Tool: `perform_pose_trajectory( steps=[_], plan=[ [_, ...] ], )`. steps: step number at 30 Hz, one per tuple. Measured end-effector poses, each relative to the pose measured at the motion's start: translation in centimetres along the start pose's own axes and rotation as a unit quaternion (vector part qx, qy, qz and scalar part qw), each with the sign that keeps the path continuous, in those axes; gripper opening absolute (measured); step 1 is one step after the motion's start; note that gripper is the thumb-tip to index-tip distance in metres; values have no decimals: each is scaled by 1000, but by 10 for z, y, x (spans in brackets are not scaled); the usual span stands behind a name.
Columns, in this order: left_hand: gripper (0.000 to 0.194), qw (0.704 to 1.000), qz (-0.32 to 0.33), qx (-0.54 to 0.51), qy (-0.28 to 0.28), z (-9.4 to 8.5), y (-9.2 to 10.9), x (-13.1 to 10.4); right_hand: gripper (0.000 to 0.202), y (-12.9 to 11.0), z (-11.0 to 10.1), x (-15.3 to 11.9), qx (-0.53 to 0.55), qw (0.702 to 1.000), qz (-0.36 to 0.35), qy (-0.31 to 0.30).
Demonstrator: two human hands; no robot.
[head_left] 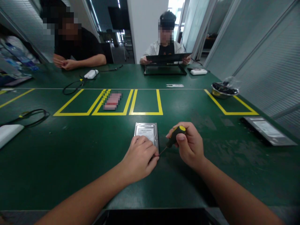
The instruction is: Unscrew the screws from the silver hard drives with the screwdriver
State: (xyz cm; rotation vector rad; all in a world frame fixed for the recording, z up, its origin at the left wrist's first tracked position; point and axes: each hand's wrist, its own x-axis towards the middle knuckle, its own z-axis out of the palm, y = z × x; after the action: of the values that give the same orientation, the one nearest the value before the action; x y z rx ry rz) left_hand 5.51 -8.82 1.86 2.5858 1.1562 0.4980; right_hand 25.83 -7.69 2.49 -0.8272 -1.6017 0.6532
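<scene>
A silver hard drive (150,128) with a white label lies flat on the green table in front of me. My left hand (142,156) covers its near half, fingers curled over it, with thumb and forefinger closed at the near right corner. My right hand (191,145) is wrapped round the black and yellow handle of a screwdriver (174,137). Its thin shaft slants down to the left, and the tip meets my left fingertips by the drive's corner. Whether a screw sits at the tip is hidden.
Yellow tape outlines (146,113) mark the table, one around a blurred pink item (112,101). To the right are a metal bowl (223,93) of dark parts and a flat silver device (269,131). Cables and white boxes (91,74) lie about. Two people sit opposite, one holding a dark panel (167,58).
</scene>
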Motion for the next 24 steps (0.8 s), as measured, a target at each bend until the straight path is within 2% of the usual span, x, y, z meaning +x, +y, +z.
perform_pose_trajectory(
  steps=[6, 12, 20, 24],
  plan=[
    [8, 1000, -2, 3, -1, -1, 1, 0, 13, -12, -5, 2, -90, 993, -48, -57],
    [7, 1000, -4, 4, 5, -2, 1, 0, 19, -17, -7, 4, -107, 988, -73, -84],
    [9, 1000, -2, 7, 10, -3, 3, 1, 26, -29, -8, 12, -149, 976, -124, -95],
    [10, 1000, 1, 13, 14, -3, 3, 0, 35, -26, -7, 10, -126, 982, -126, -66]
  ],
)
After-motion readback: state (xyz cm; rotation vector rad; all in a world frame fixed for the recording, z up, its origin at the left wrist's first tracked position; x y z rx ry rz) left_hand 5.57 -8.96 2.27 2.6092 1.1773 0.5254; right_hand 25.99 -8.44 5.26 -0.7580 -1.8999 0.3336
